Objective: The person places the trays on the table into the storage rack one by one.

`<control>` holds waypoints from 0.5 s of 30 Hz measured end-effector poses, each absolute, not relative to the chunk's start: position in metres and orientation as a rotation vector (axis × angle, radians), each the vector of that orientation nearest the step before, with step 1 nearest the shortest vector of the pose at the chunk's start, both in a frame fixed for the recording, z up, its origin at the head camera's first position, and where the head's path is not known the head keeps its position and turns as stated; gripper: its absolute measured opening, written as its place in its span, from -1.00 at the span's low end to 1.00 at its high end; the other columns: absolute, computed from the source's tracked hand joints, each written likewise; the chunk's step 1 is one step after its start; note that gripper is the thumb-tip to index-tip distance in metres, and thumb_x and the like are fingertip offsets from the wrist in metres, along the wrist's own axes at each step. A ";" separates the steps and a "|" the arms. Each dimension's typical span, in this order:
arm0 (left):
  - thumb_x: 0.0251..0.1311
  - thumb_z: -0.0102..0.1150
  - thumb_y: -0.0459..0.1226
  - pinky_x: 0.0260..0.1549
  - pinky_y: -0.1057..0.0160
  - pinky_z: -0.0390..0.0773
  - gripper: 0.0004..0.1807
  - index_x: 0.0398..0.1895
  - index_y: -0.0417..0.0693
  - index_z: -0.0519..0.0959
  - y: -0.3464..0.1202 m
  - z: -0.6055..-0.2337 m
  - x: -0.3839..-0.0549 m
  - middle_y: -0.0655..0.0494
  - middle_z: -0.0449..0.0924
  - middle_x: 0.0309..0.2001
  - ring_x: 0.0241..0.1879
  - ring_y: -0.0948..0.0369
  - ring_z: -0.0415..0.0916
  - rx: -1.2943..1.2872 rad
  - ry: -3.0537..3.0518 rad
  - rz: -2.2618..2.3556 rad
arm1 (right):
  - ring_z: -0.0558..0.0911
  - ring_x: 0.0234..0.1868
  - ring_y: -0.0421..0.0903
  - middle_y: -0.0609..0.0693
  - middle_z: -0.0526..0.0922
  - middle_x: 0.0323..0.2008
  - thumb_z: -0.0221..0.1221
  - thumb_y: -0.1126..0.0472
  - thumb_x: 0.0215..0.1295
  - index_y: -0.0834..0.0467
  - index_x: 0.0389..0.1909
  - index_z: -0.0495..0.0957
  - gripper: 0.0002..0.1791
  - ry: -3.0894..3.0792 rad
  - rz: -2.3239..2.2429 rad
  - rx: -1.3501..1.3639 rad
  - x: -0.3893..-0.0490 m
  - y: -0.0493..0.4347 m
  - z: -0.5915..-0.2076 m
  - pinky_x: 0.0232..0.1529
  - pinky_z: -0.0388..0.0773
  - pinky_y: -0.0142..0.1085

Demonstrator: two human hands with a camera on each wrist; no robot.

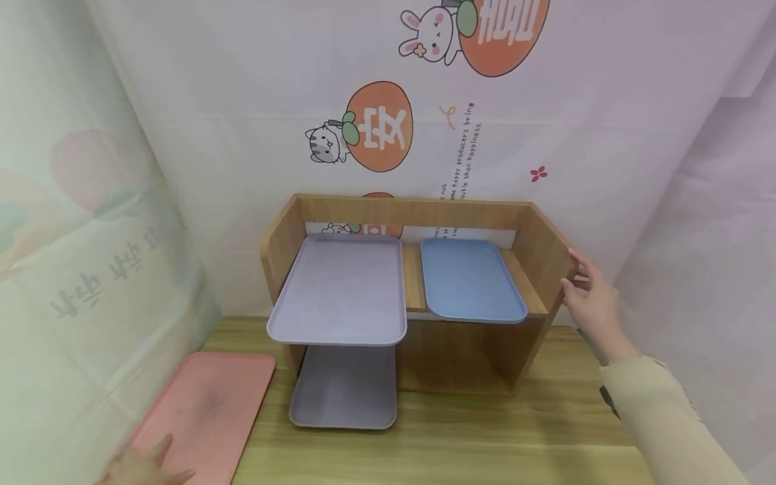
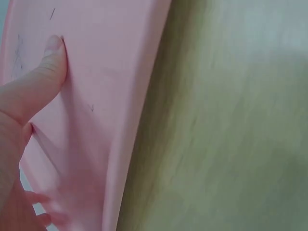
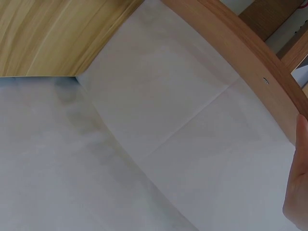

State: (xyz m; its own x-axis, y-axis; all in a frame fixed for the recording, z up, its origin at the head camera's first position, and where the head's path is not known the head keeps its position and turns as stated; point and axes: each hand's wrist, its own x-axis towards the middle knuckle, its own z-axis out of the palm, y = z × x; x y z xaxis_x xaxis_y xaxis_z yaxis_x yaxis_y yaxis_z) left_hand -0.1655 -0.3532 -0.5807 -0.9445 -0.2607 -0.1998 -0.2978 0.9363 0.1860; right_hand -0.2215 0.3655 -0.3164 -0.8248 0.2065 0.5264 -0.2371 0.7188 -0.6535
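A wooden desk shelf [image 1: 461, 353] stands against the back cloth. My right hand [image 1: 594, 303] holds the edge of its right side panel; in the right wrist view, only part of that hand [image 3: 296, 183] shows beside the wood. At lower left, a pink tray [image 1: 212, 404] lies on the table, with dark marks on its surface. My left hand [image 1: 142, 468] touches this tray with fingers spread, and the thumb [image 2: 50, 67] rests on its face. On the shelf's upper board lie a pale lilac tray [image 1: 345, 289] and a smaller blue tray [image 1: 469, 279].
A greyish tray [image 1: 345, 391] sits in the shelf's lower left part and juts out in front. Both upper trays overhang the board's front edge. The wood-grain table [image 1: 461, 438] extends before the shelf. Printed cloth [image 1: 254, 101] hangs behind and along both sides.
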 end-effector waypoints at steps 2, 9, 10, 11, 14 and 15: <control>-0.56 0.13 0.59 -0.16 -0.61 0.21 0.40 0.31 -0.22 0.23 -0.351 -0.579 -0.167 -0.84 0.02 -0.02 -0.02 -0.71 0.01 -0.358 2.921 0.324 | 0.45 0.00 0.48 0.53 0.35 0.08 -0.01 0.42 0.32 0.18 0.40 0.13 -0.38 -2.336 1.002 0.022 -0.221 0.366 -0.316 -0.52 0.42 -0.77; -0.39 0.11 0.55 -0.22 -0.65 0.19 0.32 0.34 -0.23 0.19 -0.328 -0.569 -0.168 -0.85 -0.04 0.01 -0.01 -0.71 0.00 -0.268 2.874 0.362 | 0.46 0.00 0.47 0.52 0.37 0.06 0.00 0.40 0.32 0.18 0.40 0.14 -0.38 -2.332 0.995 0.022 -0.222 0.368 -0.316 -0.52 0.42 -0.77; -0.38 0.11 0.54 -0.22 -0.65 0.18 0.31 0.34 -0.22 0.19 -0.324 -0.569 -0.168 -0.85 -0.05 0.02 0.00 -0.71 -0.01 -0.262 2.883 0.365 | 0.47 -0.01 0.46 0.52 0.38 0.06 0.00 0.41 0.32 0.18 0.40 0.14 -0.38 -2.329 0.994 0.022 -0.222 0.368 -0.316 -0.52 0.42 -0.77; -0.39 0.12 0.54 -0.22 -0.66 0.17 0.31 0.34 -0.22 0.20 -0.320 -0.568 -0.168 -0.85 -0.07 0.04 0.01 -0.72 -0.02 -0.253 2.901 0.366 | 0.47 -0.01 0.46 0.52 0.38 0.06 0.00 0.41 0.32 0.18 0.40 0.15 -0.38 -2.328 0.992 0.021 -0.222 0.368 -0.316 -0.52 0.41 -0.77; -0.44 0.14 0.54 -0.22 -0.68 0.13 0.32 0.33 -0.20 0.21 -0.312 -0.569 -0.168 -0.83 -0.11 0.07 0.02 -0.72 -0.07 -0.259 2.923 0.395 | 0.47 -0.01 0.45 0.51 0.38 0.06 0.00 0.41 0.32 0.17 0.40 0.15 -0.38 -2.328 0.989 0.014 -0.223 0.368 -0.316 -0.53 0.42 -0.77; -0.46 0.15 0.55 -0.21 -0.68 0.12 0.34 0.33 -0.19 0.21 -0.311 -0.570 -0.169 -0.83 -0.12 0.08 0.02 -0.72 -0.08 -0.262 2.925 0.403 | 0.48 -0.01 0.45 0.51 0.38 0.06 0.00 0.41 0.32 0.16 0.40 0.15 -0.38 -2.331 0.988 0.013 -0.223 0.368 -0.316 -0.53 0.42 -0.77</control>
State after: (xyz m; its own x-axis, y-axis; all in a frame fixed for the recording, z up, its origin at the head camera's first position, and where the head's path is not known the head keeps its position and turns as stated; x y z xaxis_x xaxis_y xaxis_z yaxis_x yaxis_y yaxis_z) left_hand -0.1688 -0.3107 -0.5698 -0.9689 -0.1488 -0.1977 -0.1968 0.9478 0.2508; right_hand -0.2228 0.3679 -0.3160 -0.8195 0.2151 0.5311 -0.2322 0.7226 -0.6511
